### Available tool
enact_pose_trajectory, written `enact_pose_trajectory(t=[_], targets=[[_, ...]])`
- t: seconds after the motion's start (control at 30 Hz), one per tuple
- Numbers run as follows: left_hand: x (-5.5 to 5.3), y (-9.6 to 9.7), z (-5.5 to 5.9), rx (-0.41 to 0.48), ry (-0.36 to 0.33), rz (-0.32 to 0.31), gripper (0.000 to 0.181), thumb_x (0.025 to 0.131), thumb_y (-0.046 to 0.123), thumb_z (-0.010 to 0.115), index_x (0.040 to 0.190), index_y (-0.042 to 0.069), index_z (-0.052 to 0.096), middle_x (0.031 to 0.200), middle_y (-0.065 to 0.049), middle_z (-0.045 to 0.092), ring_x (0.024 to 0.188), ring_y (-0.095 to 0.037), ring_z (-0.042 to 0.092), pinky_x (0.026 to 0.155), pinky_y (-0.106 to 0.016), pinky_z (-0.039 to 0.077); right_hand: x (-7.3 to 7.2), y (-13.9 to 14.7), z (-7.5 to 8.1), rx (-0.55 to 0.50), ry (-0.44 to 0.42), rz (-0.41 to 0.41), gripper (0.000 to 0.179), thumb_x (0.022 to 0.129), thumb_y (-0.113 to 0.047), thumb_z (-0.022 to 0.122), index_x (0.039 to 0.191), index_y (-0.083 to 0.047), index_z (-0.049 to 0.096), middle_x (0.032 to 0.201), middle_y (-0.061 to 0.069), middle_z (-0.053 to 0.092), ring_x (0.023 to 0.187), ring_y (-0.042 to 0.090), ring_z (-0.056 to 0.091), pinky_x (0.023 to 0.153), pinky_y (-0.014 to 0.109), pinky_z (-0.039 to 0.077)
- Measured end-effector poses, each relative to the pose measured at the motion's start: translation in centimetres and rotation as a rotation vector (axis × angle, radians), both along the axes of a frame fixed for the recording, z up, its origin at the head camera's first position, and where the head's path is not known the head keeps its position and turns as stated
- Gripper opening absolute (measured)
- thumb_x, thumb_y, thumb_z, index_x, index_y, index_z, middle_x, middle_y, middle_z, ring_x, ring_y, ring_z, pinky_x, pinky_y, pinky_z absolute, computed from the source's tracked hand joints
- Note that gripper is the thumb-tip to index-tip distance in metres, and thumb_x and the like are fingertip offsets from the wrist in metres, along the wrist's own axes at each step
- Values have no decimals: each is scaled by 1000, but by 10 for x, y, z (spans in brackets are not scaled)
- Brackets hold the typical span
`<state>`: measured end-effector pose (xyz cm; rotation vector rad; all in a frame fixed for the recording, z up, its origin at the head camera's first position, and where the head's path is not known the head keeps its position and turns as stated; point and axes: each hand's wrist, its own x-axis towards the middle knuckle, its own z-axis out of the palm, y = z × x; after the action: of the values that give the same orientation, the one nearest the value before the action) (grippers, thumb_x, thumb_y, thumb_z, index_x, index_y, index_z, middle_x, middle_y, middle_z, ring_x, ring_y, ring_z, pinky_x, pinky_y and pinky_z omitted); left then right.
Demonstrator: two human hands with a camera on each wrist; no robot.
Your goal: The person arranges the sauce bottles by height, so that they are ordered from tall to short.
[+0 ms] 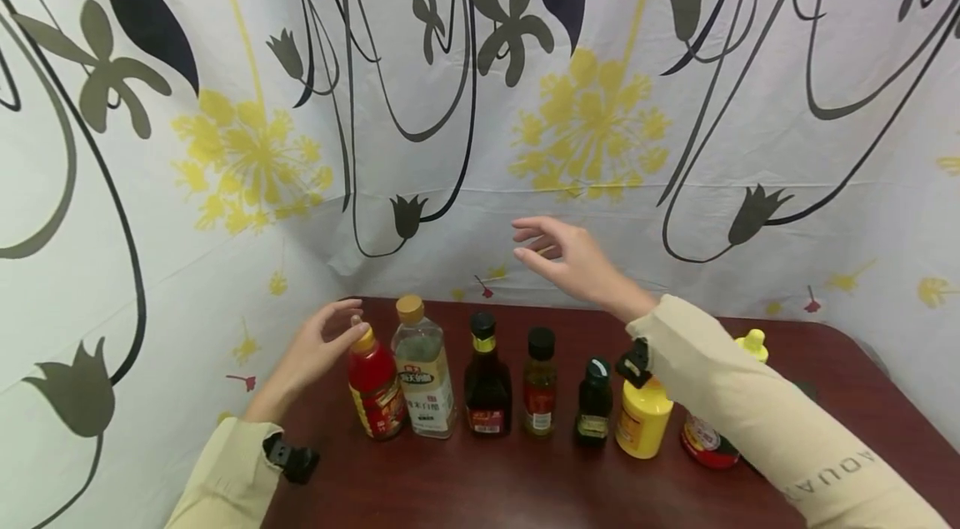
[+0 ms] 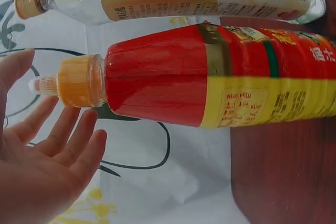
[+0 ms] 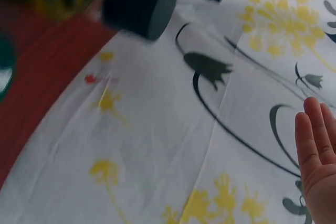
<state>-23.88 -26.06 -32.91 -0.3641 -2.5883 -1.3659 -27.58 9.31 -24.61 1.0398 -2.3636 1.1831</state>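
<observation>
My left hand (image 1: 315, 350) is at the top of a red squeeze sauce bottle (image 1: 375, 387) at the left end of a row of bottles. In the left wrist view, the hand's (image 2: 50, 163) fingers are spread around the orange cap (image 2: 79, 81) and its clear nozzle tip, not curled round them. Right beside it stands a clear bottle of white vinegar (image 1: 426, 396) with a tan cap. Raised over the table's back edge, my right hand (image 1: 576, 262) holds nothing, its fingers loosely bent. The right wrist view shows that hand's (image 3: 319, 156) fingers against the patterned cloth, away from the bottles.
Along the dark red table (image 1: 480, 487) stand a dark sauce bottle (image 1: 487, 391), a smaller black-capped bottle (image 1: 540, 396), a short dark bottle (image 1: 595, 404) and a yellow bottle (image 1: 645, 425). The right sleeve partly hides a red-labelled bottle (image 1: 705, 446). Flower-patterned cloth (image 1: 465, 154) hangs behind.
</observation>
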Motion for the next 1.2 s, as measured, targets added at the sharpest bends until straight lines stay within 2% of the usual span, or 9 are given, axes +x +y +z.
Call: enact_pose_trajectory(t=[0.27, 0.4, 0.57, 0.73, 0.83, 0.93, 1.03, 1.2], targets=[[-8, 4, -8, 64, -25, -53, 43, 86, 24, 59, 122, 4, 48, 114, -19, 53, 110, -33, 48, 87, -47, 40, -5, -47, -13, -121, -139, 73, 38, 89, -23, 54, 125, -11, 48, 112, 8, 57, 95, 18, 57, 75, 33, 48], [-11, 6, -12, 83, 1, -71, 41, 86, 20, 60, 121, 4, 49, 111, -18, 55, 108, -32, 50, 88, -46, 39, -4, -69, -20, -160, -217, 123, 38, 89, -22, 54, 125, -11, 48, 113, 9, 56, 95, 19, 57, 74, 34, 48], [-13, 7, -15, 85, 10, -54, 38, 85, 20, 60, 118, 5, 51, 109, -16, 57, 103, -28, 52, 83, -41, 43, -1, -89, -28, -121, -309, 159, 42, 89, -23, 54, 128, -11, 45, 119, 9, 53, 100, 20, 56, 78, 32, 47], [-13, 7, -19, 79, -31, -19, 34, 85, 27, 60, 112, 7, 56, 111, -13, 56, 101, -25, 50, 80, -36, 43, 4, -103, -38, -33, -407, 189, 49, 88, -22, 56, 132, -9, 40, 127, 12, 47, 110, 24, 50, 85, 34, 44], [-13, 6, -23, 82, -51, 8, 33, 85, 29, 59, 110, 7, 57, 112, -11, 55, 100, -24, 49, 78, -35, 43, 7, -111, -44, 3, -406, 203, 51, 87, -22, 57, 133, -7, 39, 127, 12, 46, 113, 24, 47, 89, 33, 41], [-13, 6, -29, 102, -60, 50, 35, 84, 33, 60, 109, 8, 59, 112, -9, 55, 102, -22, 48, 79, -37, 43, 8, -119, -49, 22, -367, 204, 51, 86, -21, 59, 132, -7, 40, 124, 9, 48, 112, 20, 48, 89, 28, 41], [-14, 6, -35, 139, -44, 84, 36, 83, 34, 62, 108, 9, 61, 111, -8, 57, 103, -20, 47, 81, -38, 43, 7, -124, -52, 22, -329, 198, 49, 85, -17, 61, 129, -6, 43, 120, 7, 51, 107, 18, 51, 85, 24, 43], [-15, 4, -42, 204, -15, 127, 37, 81, 31, 64, 108, 7, 62, 106, -8, 59, 95, -19, 50, 77, -34, 45, 6, -130, -53, 52, -281, 169, 44, 83, -13, 63, 124, -7, 49, 114, 6, 54, 101, 17, 54, 80, 23, 45]])
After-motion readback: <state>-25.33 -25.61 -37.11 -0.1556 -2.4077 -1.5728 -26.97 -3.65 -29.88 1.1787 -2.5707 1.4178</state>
